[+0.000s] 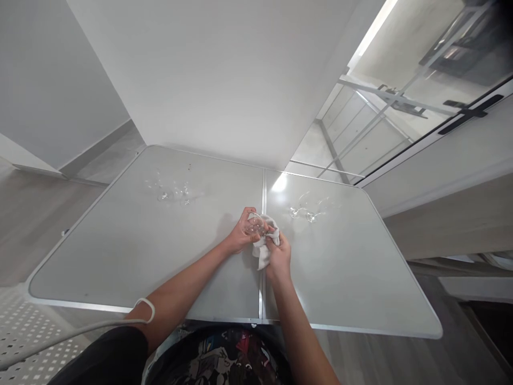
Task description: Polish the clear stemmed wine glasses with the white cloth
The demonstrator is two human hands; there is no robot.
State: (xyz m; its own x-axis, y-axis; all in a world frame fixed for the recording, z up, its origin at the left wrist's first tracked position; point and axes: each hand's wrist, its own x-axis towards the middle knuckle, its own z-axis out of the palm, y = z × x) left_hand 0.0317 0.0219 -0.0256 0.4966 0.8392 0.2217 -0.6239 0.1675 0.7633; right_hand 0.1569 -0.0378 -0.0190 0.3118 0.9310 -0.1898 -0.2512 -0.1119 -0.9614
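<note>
Near the seam of the table, my left hand [241, 233] is closed around the bowl of a clear wine glass [253, 224], held above the tabletop and tilted, its round rim facing up towards me. A crumpled white cloth [262, 255] is gripped in my right hand [279, 255]. The cloth presses against the right side of the glass, and part of it hangs down below my fingers. The lower part of the glass is hidden by the cloth and fingers.
On the light grey folding table [132, 246], clear stemmed glasses [186, 193] stand at the back left, and two more glasses [310, 216] stand right of the seam. A white wall [208, 80] rises behind. A white cable [100, 324] loops by my left forearm.
</note>
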